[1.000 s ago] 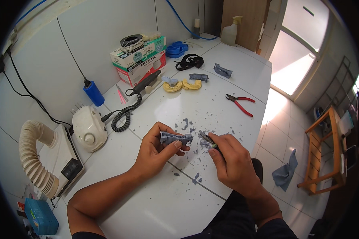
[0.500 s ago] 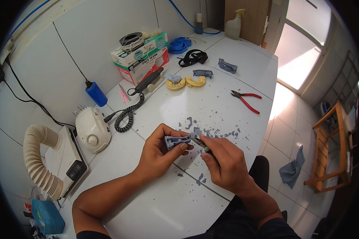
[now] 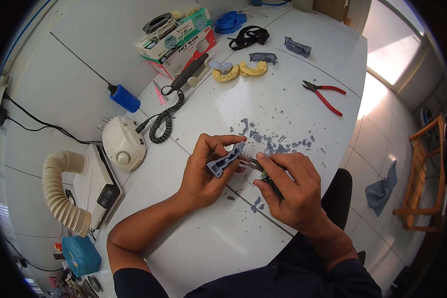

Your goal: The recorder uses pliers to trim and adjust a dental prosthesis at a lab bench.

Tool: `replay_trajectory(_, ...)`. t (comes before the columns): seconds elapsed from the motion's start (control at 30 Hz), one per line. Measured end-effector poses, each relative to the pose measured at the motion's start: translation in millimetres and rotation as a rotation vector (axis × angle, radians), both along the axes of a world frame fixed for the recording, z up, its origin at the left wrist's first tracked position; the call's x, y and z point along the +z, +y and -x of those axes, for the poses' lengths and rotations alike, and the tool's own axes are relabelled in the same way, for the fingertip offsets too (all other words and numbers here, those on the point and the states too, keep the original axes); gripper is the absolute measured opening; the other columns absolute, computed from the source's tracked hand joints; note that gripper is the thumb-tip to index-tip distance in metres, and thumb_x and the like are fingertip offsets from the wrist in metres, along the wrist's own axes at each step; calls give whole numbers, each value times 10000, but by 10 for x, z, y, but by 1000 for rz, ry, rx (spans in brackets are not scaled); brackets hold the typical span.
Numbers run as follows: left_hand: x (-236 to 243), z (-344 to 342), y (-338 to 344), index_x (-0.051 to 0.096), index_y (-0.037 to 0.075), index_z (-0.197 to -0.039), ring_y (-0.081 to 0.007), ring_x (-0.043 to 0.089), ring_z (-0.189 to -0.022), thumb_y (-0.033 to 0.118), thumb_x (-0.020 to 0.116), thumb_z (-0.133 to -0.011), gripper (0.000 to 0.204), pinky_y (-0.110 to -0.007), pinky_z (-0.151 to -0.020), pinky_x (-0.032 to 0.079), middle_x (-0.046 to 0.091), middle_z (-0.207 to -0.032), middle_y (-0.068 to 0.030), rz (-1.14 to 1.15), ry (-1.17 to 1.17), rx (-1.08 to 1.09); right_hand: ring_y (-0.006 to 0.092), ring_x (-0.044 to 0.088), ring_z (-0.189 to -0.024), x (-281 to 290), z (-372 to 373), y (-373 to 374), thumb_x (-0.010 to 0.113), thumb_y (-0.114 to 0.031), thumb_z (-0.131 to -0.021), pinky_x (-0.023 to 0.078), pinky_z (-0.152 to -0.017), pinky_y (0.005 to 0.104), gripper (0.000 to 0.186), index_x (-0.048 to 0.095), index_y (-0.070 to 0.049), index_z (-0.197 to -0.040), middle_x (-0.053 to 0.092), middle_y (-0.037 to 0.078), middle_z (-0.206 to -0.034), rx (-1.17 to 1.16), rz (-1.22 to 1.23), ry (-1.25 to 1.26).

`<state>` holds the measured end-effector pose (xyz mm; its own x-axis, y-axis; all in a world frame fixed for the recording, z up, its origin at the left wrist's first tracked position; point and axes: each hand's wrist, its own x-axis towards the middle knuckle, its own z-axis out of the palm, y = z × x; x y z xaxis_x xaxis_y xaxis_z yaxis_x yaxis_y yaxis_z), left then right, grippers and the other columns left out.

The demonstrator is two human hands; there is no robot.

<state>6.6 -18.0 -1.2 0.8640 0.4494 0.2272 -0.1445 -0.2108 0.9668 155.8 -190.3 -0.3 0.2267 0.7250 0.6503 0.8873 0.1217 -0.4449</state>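
Note:
My left hand point(image 3: 203, 174) is closed round a hollow grey-blue moulded piece point(image 3: 224, 161), turned so its open channel shows. My right hand point(image 3: 295, 191) grips a small metal tool with black-and-green handles point(image 3: 273, 186); its metal tip reaches the side of the grey piece, partly hidden behind it. Grey scraps point(image 3: 278, 147) lie scattered just beyond both hands. Farther back are two yellow dental casts point(image 3: 253, 69), one with a pale grey piece point(image 3: 218, 64) on top, and two more grey moulded pieces point(image 3: 297, 48).
Red-handled cutters point(image 3: 328, 99) lie on the right of the tiled worktop point(image 3: 193, 258). At left stand a white control box point(image 3: 121, 146), a hose unit point(image 3: 72, 193) and a blue basket point(image 3: 82, 256). Behind are a handpiece point(image 3: 188, 72) and stacked boxes point(image 3: 176, 44). A wooden rack point(image 3: 417, 208) is on the right.
My left hand has raised and tilted the grey piece so its channel faces up more. The tool in my right hand has moved in against it. The whole view has shifted.

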Motion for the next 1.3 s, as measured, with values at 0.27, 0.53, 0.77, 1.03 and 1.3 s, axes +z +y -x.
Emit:
replay_trajectory(0.27,5,-18,-62,356,18,-1054,-209,760,-1034,-131,602,-976,298,-303,-865,639,606,-1407,-278,-235,56,65,238,627,-854,-18,-37,-14,867,-161,-809,484,-719,367,479,748,26,-1233,661,110,-1004,-8,-6,-20)
replay_trajectory(0.53,11,-52,-36,371,22,-1070,-250,741,-1141,-145,620,-963,318,-342,-932,599,571,-1426,-352,-560,83,95,245,631,-868,-27,-23,-16,827,-176,-846,482,-721,374,445,745,59,-1215,673,133,-1012,-22,-1,-61)
replay_trajectory(0.77,-9,-59,-46,401,14,-1073,-354,751,-1164,-141,678,-923,351,-369,-910,639,599,-1412,-311,-673,51,89,254,629,-873,-64,-20,-12,795,-182,-872,467,-714,380,422,747,67,-1209,676,141,-1009,-43,-19,-78)
replay_trajectory(1.03,-58,-13,-19,414,20,-1117,-433,712,-1165,-162,709,-842,443,-415,-906,630,598,-1418,-293,-772,109,27,244,611,-875,-94,-1,-21,865,-128,-794,478,-746,378,465,752,37,-1214,666,128,-1045,-55,14,-131)
replay_trajectory(1.3,-81,60,-40,433,-3,-1265,-433,703,-1177,-195,689,-783,578,-426,-913,633,607,-1426,-259,-764,170,11,219,625,-786,-66,18,-44,779,-172,-891,498,-625,343,345,754,76,-1130,598,103,-858,-4,73,-72)
